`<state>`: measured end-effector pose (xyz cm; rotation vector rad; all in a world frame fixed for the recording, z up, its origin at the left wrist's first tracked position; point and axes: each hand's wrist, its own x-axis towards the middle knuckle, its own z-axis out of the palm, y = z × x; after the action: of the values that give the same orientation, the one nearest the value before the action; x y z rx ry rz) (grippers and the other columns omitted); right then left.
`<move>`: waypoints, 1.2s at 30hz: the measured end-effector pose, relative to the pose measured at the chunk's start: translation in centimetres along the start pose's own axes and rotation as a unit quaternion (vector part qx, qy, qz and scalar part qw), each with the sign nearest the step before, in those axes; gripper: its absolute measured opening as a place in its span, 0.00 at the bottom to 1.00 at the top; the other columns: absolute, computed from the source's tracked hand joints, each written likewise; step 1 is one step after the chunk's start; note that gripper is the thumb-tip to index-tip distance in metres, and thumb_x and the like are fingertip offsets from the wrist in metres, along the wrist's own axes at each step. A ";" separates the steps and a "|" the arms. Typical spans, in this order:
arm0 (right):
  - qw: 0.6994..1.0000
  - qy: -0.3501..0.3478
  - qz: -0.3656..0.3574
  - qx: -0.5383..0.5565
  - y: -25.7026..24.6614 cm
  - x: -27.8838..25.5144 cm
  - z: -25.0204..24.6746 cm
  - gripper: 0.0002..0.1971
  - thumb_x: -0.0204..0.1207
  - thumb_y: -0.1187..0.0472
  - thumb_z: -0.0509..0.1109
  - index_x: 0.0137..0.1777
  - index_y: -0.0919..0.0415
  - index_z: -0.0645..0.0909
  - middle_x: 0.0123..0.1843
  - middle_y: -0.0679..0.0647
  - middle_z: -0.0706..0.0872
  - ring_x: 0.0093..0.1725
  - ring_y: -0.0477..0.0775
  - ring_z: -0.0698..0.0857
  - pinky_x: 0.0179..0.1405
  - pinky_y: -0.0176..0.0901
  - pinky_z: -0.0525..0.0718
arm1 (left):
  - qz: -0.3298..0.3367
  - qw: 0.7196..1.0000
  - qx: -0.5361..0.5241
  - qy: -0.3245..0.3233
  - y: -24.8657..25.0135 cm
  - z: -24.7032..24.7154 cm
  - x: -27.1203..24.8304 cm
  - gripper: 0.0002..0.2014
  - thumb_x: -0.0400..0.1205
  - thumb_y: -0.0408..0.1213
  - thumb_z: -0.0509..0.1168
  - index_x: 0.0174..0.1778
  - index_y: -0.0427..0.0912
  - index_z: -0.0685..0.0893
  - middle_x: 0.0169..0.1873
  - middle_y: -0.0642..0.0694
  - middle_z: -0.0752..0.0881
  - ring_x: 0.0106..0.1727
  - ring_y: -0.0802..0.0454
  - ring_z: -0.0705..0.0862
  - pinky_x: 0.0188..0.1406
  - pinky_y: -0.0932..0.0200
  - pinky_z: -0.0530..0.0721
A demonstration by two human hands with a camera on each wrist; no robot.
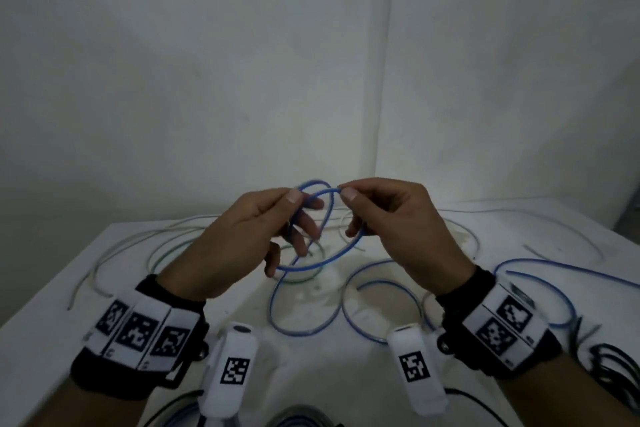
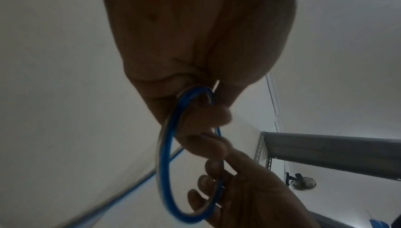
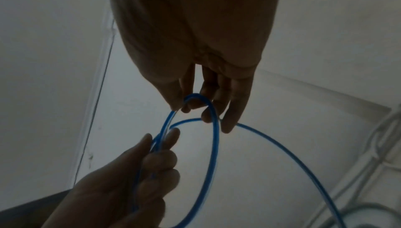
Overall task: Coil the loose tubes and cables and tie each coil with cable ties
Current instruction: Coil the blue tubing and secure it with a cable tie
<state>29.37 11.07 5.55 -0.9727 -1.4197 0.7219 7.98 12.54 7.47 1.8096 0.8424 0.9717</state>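
A thin blue tube (image 1: 323, 253) is held up above the white table (image 1: 41, 329), bent into small loops. My left hand (image 1: 242, 236) pinches the loops at their left side between thumb and fingers. My right hand (image 1: 391, 222) pinches the tube near the top right of the loops. The rest of the blue tube trails down to the table in wide curls (image 1: 304, 319). In the left wrist view the blue loop (image 2: 165, 163) hangs from my left hand's fingers (image 2: 208, 116). The right wrist view shows the blue tube (image 3: 213, 146) curving between both hands.
Loose white tubes (image 1: 114, 246) and a green one (image 1: 162, 250) sprawl over the far left of the table. More blue tube (image 1: 561, 291) lies at the right, dark cables (image 1: 613, 367) at the right edge. White walls meet in a corner behind. A grey metal shelf (image 2: 329, 152) stands nearby.
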 end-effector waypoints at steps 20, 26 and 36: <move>0.982 -0.122 -0.044 -0.138 0.2 5.0 -2.8 0.08 0.88 0.63 0.68 0.53 0.62 0.89 0.49 0.53 0.94 0.51 0.55 0.93 0.60 0.71 0.87 | 0.131 0.978 -0.152 0.055 -1.8 -3.2 3.7 0.13 0.86 0.43 0.59 0.45 0.39 0.84 0.25 0.50 0.66 0.27 0.51 0.66 0.32 0.57 0.79; 0.980 -0.136 -0.061 -0.132 -1.0 4.8 -0.7 0.16 0.90 0.53 0.63 0.74 0.45 0.81 0.60 0.43 0.91 0.52 0.48 0.90 0.56 0.39 0.86 | 0.101 0.990 -0.102 -0.006 -2.3 -2.2 4.4 0.14 0.87 0.42 0.56 0.44 0.39 0.83 0.25 0.52 0.68 0.26 0.54 0.66 0.27 0.63 0.72; 0.981 -0.047 -0.162 -0.101 1.1 5.5 -0.8 0.08 0.88 0.64 0.66 0.55 0.61 0.88 0.45 0.50 0.93 0.29 0.53 0.84 0.35 0.46 0.85 | 0.131 0.991 -0.026 0.022 -2.1 -3.3 4.0 0.14 0.87 0.41 0.57 0.46 0.35 0.83 0.24 0.48 0.76 0.28 0.52 0.75 0.36 0.63 0.80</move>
<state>30.65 16.31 7.24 -0.8413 -1.7110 0.3923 6.61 17.94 7.57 1.8896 0.6093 1.1927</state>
